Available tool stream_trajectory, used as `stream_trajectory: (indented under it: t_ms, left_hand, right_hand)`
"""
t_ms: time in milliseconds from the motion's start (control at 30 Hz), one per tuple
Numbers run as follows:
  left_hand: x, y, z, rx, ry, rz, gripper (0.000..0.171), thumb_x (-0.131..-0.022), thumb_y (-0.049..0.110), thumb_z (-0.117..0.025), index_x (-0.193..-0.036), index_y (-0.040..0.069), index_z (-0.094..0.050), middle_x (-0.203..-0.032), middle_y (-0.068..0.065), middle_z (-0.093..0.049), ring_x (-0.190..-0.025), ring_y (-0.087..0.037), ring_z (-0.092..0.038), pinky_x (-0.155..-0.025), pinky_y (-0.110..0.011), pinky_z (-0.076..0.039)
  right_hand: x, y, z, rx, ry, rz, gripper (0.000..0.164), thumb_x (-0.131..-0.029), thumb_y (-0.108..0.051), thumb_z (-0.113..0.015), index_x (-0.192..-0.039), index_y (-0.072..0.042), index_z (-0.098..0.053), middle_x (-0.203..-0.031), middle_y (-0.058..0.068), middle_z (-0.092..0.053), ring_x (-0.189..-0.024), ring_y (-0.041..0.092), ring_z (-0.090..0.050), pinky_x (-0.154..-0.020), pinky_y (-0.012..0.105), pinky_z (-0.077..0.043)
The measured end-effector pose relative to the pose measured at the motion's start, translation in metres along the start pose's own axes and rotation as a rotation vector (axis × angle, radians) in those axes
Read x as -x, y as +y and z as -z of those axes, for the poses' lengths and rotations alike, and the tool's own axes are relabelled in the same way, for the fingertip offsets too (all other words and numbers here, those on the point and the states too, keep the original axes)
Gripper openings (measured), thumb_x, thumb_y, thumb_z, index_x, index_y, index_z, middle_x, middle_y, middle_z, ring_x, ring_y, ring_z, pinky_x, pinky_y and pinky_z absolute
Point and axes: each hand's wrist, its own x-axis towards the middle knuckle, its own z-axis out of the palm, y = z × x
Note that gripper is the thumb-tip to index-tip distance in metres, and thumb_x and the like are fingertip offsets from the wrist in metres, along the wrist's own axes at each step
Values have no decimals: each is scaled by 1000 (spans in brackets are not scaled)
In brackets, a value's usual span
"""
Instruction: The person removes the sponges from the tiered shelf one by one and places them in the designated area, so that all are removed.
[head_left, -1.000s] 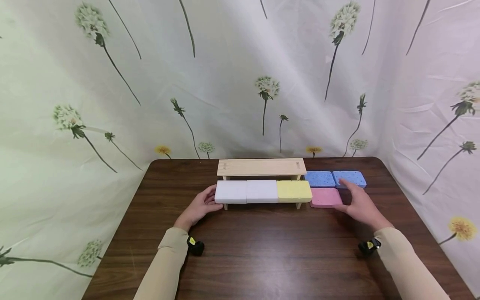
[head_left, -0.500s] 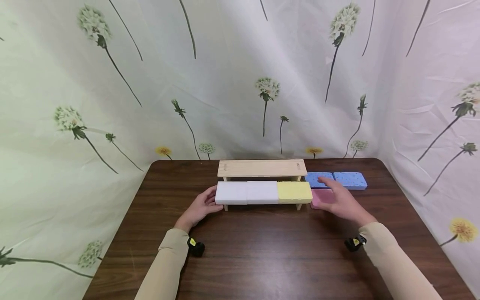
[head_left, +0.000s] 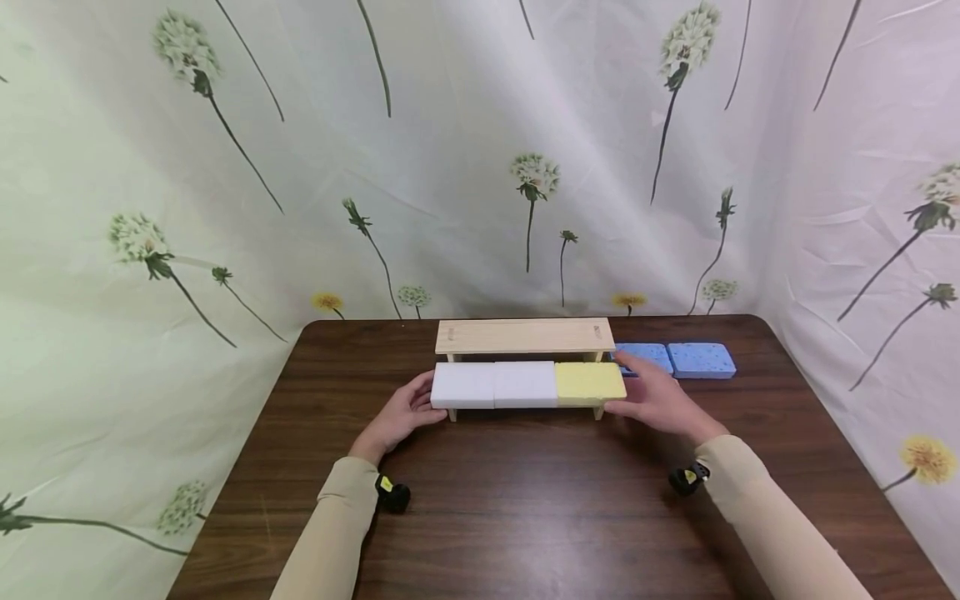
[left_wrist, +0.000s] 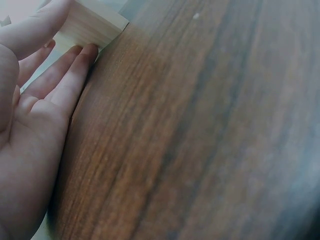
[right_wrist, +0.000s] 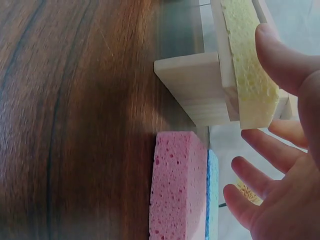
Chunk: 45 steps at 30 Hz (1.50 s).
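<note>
Two white blocks (head_left: pixel 462 385) and a yellow sponge (head_left: pixel 590 383) lie in a row on a low wooden stand (right_wrist: pixel 192 87). My left hand (head_left: pixel 399 418) touches the row's left end, thumb toward the front; its fingertips are at the stand's leg in the left wrist view. At the other end, my right hand (head_left: pixel 663 402) has thumb and fingers spread around the yellow sponge's end, fingertips right at its edge. A pink sponge (right_wrist: pixel 172 185) lies on the table beneath the right hand, hidden by it in the head view.
Behind the row stands a second wooden stand (head_left: pixel 525 335) with a bare top. Two blue sponges (head_left: pixel 702 360) lie side by side on the dark wooden table (head_left: pixel 525 508), right of it. A cloth (head_left: pixel 465 167) printed with dandelions hangs behind the table.
My right hand has moved left, from over the blue and pink sponges to the yellow sponge's end. The left hand and the row have stayed in place.
</note>
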Motion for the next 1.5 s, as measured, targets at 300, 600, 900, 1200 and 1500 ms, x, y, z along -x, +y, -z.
stream_trajectory:
  t_ms: [300,600,900,1200,1500]
  left_hand:
    - [-1,-1,0,-6,5,5,84,-93,3,-80,-162,2,-32,-161,-25,-41,-147,-38,-44,-114,-31,-46]
    - [-2,-3,0,35,-8,-35,84,-92,-2,-79,-161,-3,-31,-160,-29,-40,-145,-41,-44,-107,-22,-48]
    - [-1,-2,0,42,-13,-35,84,-93,1,-79,-161,-3,-31,-160,-30,-40,-146,-42,-44,-108,-23,-48]
    - [-2,-1,-1,46,-14,-30,84,-93,0,-79,-161,-4,-30,-160,-30,-39,-145,-42,-44,-107,-23,-49]
    - [-2,-4,0,49,-15,-33,84,-93,1,-78,-161,-5,-29,-161,-31,-38,-146,-43,-42,-107,-23,-48]
  right_hand:
    - [-2,0,-3,36,11,2,94,-89,-44,-85,-160,-1,-40,-161,23,-44,-147,45,-42,-117,67,-36]
    - [-2,1,-4,38,22,-3,87,-89,-41,-85,-155,0,-46,-155,25,-50,-139,46,-51,-113,67,-41]
    - [1,0,-1,-25,21,-26,78,-90,-25,-86,-153,-1,-47,-149,27,-55,-124,44,-65,-102,59,-54]
    - [8,2,10,7,43,-54,74,-89,-23,-88,-150,-5,-51,-147,21,-58,-134,42,-55,-112,67,-42]
    - [19,11,19,36,87,-32,72,-87,-25,-90,-148,-6,-56,-142,19,-60,-129,40,-54,-108,67,-43]
